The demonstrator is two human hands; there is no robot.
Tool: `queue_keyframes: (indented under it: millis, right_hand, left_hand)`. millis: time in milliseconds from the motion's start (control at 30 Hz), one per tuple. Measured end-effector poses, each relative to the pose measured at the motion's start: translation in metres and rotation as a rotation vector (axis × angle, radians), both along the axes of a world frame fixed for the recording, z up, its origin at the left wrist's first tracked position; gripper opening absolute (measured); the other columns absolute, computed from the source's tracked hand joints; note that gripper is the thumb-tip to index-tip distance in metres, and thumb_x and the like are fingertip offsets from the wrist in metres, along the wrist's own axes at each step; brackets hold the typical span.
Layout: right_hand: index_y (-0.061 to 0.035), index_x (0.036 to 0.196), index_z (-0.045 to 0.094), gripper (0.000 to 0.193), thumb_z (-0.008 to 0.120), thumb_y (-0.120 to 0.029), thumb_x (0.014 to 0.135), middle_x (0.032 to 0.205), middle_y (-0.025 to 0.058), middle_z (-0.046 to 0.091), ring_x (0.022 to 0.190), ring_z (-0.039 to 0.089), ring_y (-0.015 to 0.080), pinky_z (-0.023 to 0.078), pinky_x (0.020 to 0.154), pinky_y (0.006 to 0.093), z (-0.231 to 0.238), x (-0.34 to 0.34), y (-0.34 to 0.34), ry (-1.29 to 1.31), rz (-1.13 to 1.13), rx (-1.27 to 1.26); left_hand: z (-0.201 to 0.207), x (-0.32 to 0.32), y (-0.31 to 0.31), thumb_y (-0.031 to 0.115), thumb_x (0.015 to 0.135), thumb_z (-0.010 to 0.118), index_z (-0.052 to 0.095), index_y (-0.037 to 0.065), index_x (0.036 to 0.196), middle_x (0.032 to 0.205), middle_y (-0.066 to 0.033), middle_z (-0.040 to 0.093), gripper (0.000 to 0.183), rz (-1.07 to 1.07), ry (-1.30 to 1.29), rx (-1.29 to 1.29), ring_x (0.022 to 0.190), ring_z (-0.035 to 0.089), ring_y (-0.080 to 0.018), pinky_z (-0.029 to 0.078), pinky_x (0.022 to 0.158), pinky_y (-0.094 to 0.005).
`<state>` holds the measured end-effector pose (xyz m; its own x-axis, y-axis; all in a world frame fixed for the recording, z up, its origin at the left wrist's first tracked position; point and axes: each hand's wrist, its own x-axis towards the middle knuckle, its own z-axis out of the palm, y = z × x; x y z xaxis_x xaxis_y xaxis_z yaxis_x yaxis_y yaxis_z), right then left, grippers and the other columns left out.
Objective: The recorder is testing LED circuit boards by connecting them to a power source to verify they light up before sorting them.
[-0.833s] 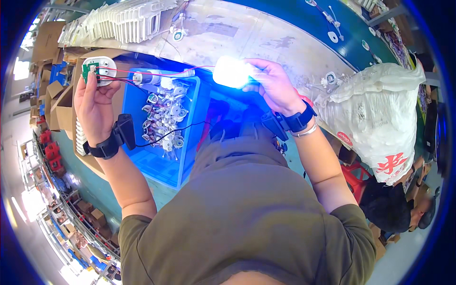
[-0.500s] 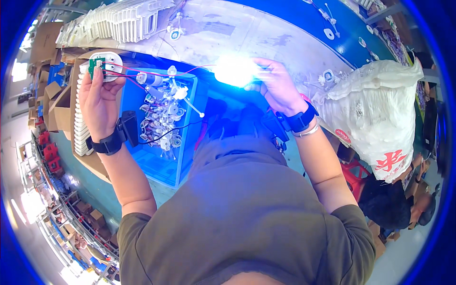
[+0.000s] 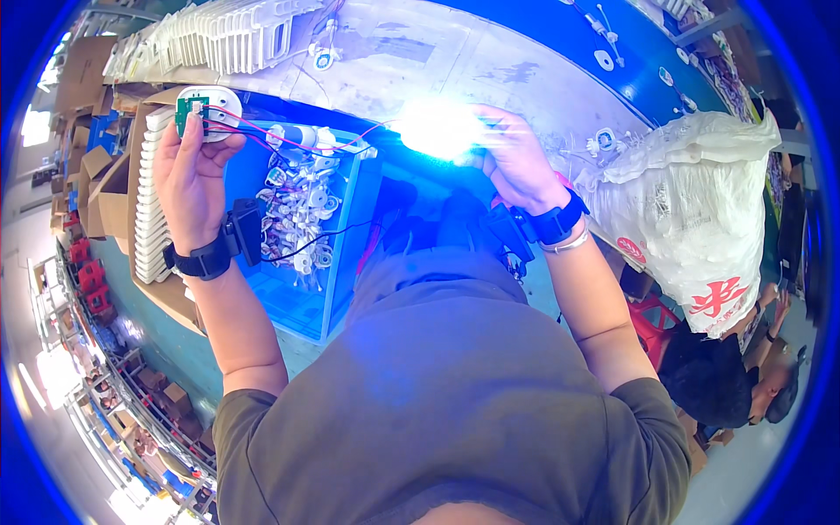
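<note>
Left grip (image 3: 194,179) is closed on a white oval housing (image 3: 229,103), thumb over a small green circuit board (image 3: 185,115) at its left end and curled fingers along the lower edge. That housing's long axis runs roughly left to right, its board side faces up toward the head, and its bare rounded end points at the other hand. Right grip (image 3: 522,164) closes on a lit lamp (image 3: 437,131), so bright that its outline and the way it faces cannot be told. Thin red wire (image 3: 254,122) leaves the board and runs across toward the lamp, while more wires lead to a pale cylinder (image 3: 295,135), which lies crosswise over the upper part of a blue crate (image 3: 289,308). Beneath, a heap of small white parts (image 3: 302,219) fills much of the crate. Left of it, white panels (image 3: 150,210) stand stacked in a cardboard box (image 3: 168,302). At the right, a white sack (image 3: 691,201) with red print slumps near the right forearm. Beyond the hands stretches a pale, scuffed desk (image 3: 490,57), with white frames (image 3: 236,39) ranged upright at its left, and past that a blue surface (image 3: 529,22) bearing scattered small pieces.
</note>
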<state>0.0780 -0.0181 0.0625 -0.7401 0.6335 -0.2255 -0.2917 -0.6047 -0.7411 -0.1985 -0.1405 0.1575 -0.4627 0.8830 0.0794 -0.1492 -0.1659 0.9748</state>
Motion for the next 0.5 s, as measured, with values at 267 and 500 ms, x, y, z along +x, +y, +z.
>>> queue_keyframes:
  millis: [267, 500]
  right_hand:
    - [0.0016, 0.101, 0.049, 0.024, 0.044, 0.001, 0.078, 0.09, 0.0066, 0.055, 0.076, 0.055, 0.0108, 0.047, 0.065, 0.0218, -0.0052, -0.0009, -0.0015, -0.029, -0.009, -0.003]
    - [0.0012, 0.102, 0.049, 0.024, 0.045, 0.0, 0.078, 0.091, 0.0064, 0.055, 0.076, 0.055, 0.0095, 0.047, 0.064, 0.0208, -0.0074, -0.0004, -0.0017, -0.075, -0.027, -0.02]
  left_hand:
    - [-0.0039, -0.0002, -0.0018, 0.012, 0.084, 0.044, 0.048, 0.001, 0.097, 0.085, -0.0092, 0.057, 0.017, -0.008, -0.002, 0.0, 0.067, 0.059, -0.0171, 0.049, 0.063, -0.0278]
    - [-0.0048, 0.0045, -0.0017, 0.012, 0.085, 0.042, 0.048, 0.001, 0.098, 0.085, -0.0096, 0.058, 0.018, -0.031, 0.018, 0.002, 0.069, 0.059, -0.0174, 0.049, 0.064, -0.0283]
